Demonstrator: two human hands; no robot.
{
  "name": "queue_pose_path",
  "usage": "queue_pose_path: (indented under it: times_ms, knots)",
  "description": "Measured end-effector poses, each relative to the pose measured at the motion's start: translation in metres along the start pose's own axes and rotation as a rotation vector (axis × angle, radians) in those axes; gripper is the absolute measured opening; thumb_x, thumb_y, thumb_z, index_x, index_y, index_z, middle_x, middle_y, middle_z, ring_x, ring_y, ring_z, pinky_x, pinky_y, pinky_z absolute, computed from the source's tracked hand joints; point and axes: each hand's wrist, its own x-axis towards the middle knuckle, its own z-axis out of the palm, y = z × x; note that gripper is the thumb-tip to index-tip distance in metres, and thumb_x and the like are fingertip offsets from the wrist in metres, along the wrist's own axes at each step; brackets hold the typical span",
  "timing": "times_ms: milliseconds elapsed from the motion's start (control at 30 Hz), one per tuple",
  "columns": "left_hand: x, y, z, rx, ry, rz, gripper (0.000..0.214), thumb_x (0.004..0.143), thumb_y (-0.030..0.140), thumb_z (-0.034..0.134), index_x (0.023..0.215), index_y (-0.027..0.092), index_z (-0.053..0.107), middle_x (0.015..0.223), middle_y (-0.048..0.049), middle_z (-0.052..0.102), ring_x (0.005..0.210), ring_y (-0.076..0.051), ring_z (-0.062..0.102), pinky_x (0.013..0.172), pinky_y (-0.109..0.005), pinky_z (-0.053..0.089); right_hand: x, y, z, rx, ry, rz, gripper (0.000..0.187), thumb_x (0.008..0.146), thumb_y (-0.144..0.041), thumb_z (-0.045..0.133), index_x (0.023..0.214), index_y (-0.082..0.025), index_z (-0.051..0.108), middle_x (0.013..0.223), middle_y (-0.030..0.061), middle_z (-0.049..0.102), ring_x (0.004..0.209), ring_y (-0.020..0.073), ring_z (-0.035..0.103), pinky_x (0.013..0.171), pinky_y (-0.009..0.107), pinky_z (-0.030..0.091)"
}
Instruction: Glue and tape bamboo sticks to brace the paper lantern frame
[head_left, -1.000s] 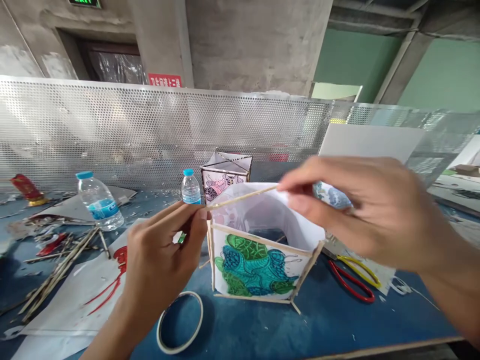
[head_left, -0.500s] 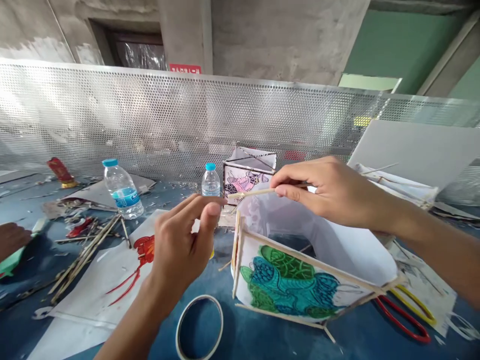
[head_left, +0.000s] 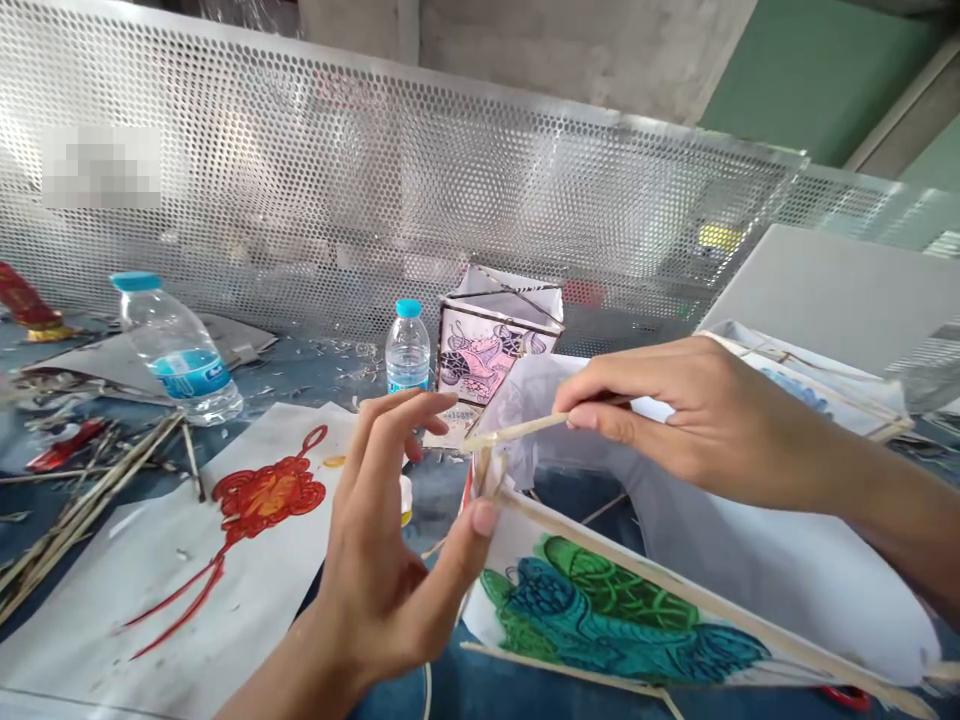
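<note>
In the head view, my right hand (head_left: 667, 420) pinches a thin pale wooden stick (head_left: 525, 430). Its left end lies over the top corner of a paper lantern with a stick frame (head_left: 637, 560). A blue and green fish drawing (head_left: 622, 600) covers the lantern's front. My left hand (head_left: 397, 550) is open at that corner, thumb and fingers apart; the thumb tip appears to touch the frame, though contact is hard to be sure of. Behind stands a smaller lantern with a pink and black drawing (head_left: 495, 355).
Two water bottles (head_left: 187, 370) (head_left: 408, 350) stand behind my left hand. Bare sticks (head_left: 97, 500) and a sheet with a red knot drawing (head_left: 270, 495) lie at left. Another framed paper piece (head_left: 817, 380) is at right, before a perforated metal screen (head_left: 480, 190).
My left hand has opened out, its thumb dropping to the lantern's corner. The stick has come down slightly toward that corner. My view has tipped lower and closer.
</note>
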Motion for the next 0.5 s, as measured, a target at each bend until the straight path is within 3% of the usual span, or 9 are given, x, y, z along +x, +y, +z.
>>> queue_pose_path:
  times_ms: [500]
  knots:
    - [-0.0001,0.0025,0.0011,0.039,-0.026,0.019,0.049,0.100,0.025,0.072,0.147,0.020,0.061,0.132,-0.0090,0.063,0.111,-0.023,0.057,0.086,-0.044,0.050,-0.0029,0.0021,0.0012,-0.024,-0.010,0.005,0.020,0.112,-0.022,0.065,0.099,-0.022,0.080,0.082,-0.0072,0.079,0.066,0.0074,0.064,0.064,0.022,0.045]
